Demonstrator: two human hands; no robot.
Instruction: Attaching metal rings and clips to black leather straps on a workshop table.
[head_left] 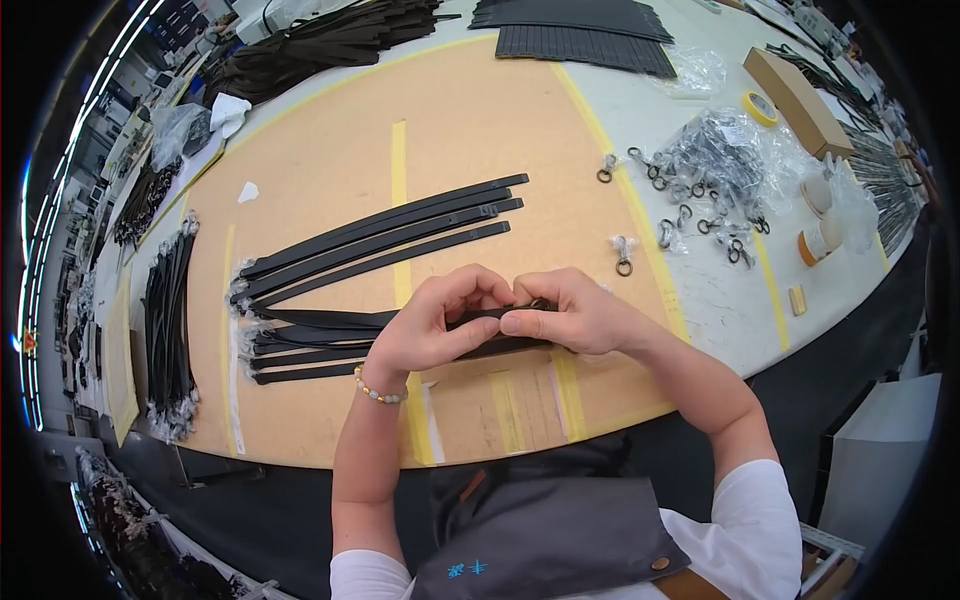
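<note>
Grey apron closest in, then both hands pinched on one black strap: left hand and right hand closed on its end, just above the bench, w/ more straps fanned behind. Risk, imo: strap end could slip from the fingertips, or a sleeve could nudge the metal clasps nearby.

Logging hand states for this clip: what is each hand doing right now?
Left hand: closed, pinching the black strap.
Right hand: closed on the same black strap's end.
</note>
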